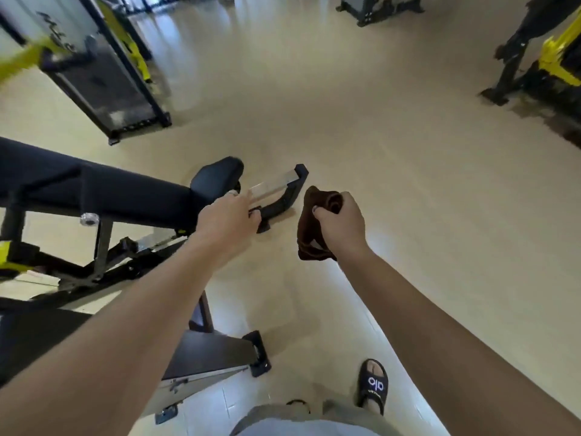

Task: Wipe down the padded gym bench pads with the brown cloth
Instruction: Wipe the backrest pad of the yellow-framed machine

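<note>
Right hand (341, 220) is fisted around the brown cloth (317, 228), fingers curled tight, thumb tip pressed on the fabric. Cloth is bunched, one end poking out above the fist, the rest hanging below it, in the air over the floor (377, 127), right of the bench and not touching any pad.

Left hand (228, 218) reaches forward, seen from the back, fingers loosely extended, not gripping anything visible. Fingertips sit at the end of the long back pad (94, 187), near the small seat pad (217, 177); cannot tell if they actually touch the pad or hover just in front. A ring shows on one finger.

Long black pad runs in from the left edge; seat pad is just beyond its end. Bench frame (103, 256) below, black with a yellow bit at left, front foot bar (279, 199) on the floor between the two hands.

Black slide sandal (372, 385) on the person's foot bottom right. Other gym machines (103, 80) upper left and upper right, blurred.
</note>
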`<state>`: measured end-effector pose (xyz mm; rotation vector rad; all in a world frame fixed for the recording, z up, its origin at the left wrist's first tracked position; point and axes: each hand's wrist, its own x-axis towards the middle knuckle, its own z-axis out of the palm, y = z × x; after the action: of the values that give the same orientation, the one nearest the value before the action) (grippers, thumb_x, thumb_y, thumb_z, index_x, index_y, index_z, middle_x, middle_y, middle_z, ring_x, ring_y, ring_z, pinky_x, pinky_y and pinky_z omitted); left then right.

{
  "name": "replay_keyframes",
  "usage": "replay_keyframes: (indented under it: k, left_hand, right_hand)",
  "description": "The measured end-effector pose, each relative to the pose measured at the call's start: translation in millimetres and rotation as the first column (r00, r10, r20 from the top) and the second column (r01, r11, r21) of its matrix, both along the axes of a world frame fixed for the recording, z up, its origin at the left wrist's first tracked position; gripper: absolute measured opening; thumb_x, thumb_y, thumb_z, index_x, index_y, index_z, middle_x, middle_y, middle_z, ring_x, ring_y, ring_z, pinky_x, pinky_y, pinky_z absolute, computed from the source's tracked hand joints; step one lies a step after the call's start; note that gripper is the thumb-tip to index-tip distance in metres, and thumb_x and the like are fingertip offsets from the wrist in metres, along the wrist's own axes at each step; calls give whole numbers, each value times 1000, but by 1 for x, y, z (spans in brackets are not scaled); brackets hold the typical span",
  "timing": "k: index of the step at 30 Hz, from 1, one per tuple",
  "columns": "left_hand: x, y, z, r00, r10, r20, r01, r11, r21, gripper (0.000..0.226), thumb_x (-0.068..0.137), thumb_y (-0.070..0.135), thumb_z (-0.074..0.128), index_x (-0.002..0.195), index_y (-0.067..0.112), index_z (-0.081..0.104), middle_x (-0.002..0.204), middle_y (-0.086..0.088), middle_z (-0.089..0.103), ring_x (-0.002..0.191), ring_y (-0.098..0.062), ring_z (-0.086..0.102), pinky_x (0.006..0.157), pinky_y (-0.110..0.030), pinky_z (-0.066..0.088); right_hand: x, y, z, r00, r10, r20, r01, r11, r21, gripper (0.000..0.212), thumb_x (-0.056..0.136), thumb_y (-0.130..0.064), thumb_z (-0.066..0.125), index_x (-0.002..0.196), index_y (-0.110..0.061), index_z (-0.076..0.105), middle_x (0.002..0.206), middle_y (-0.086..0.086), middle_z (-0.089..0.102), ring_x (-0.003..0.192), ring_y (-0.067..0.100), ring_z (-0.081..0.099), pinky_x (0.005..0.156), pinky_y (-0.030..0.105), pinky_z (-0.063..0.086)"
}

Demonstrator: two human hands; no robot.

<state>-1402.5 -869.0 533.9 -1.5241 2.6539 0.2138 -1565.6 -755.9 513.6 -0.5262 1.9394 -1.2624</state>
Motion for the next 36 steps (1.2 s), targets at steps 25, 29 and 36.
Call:
replay_keyframes:
  k: [25, 29, 36]
  left_hand:
    - [109, -370, 19, 706, 707, -48, -708, 704, -58, 49, 105, 41, 40, 148, 18, 43, 137, -9, 54, 117, -30, 59, 91, -45, 50]
    - [152, -421, 19, 601, 797, -56, -798, 596, -85, 50, 106, 42, 40, 150, 19, 40, 139, -9, 54, 118, -30, 58, 93, -47, 52]
    - [231, -484, 15, 316, 938, -141, -943, 296, -150, 49, 105, 41, 42, 149, 20, 40, 137, -11, 53, 113, -30, 60, 89, -49, 56]
  right_hand:
    - [85, -503, 26, 767, 626, 139, -616, 780, -110, 16, 98, -23, 69, 110, -28, 61, 97, -7, 66, 88, 14, 65, 85, 40, 59]
    - [125, -582, 21, 683, 705, 190, -695, 708, -129, 19, 96, -25, 72, 102, -34, 57, 101, -6, 66, 93, 16, 65, 85, 38, 58]
    - [202, -693, 10, 486, 851, 199, -852, 512, -109, 22, 96, -24, 72, 114, -23, 59, 108, 3, 68, 100, 25, 68, 77, 35, 57]
